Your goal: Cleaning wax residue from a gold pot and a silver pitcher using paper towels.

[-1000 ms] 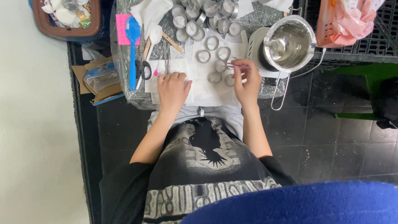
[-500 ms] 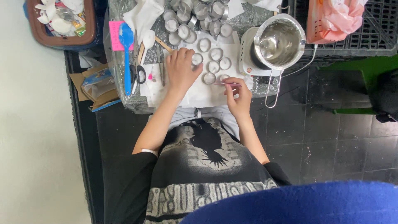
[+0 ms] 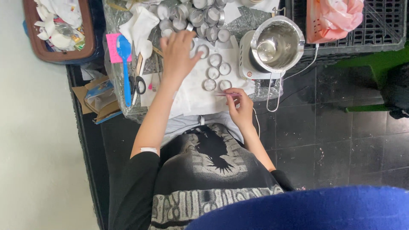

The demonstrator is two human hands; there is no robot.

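My left hand (image 3: pixel 177 54) reaches far across the white paper sheet (image 3: pixel 194 99), fingers spread over a small round metal cup (image 3: pixel 203 50) without closing on it. Several more small cups (image 3: pixel 218 70) filled with pale wax lie in loose rows on the paper. My right hand (image 3: pixel 240 104) rests near the paper's front edge and pinches a thin pink stick (image 3: pixel 222 93), its tip close to the nearest cup (image 3: pixel 209 84).
A steel pot (image 3: pixel 277 44) on a small white hotplate stands right of the paper. Blue spoon (image 3: pixel 125 70), scissors (image 3: pixel 137 83) and pink card lie left. A cluster of empty metal cups (image 3: pixel 194 15) sits at the back. Brown tray (image 3: pixel 59 30) far left, black crate (image 3: pixel 362 25) right.
My left hand has stretched from the paper's near left up to the far cups. My right hand has drawn back toward me, still pinching the stick. The camera view has shifted.
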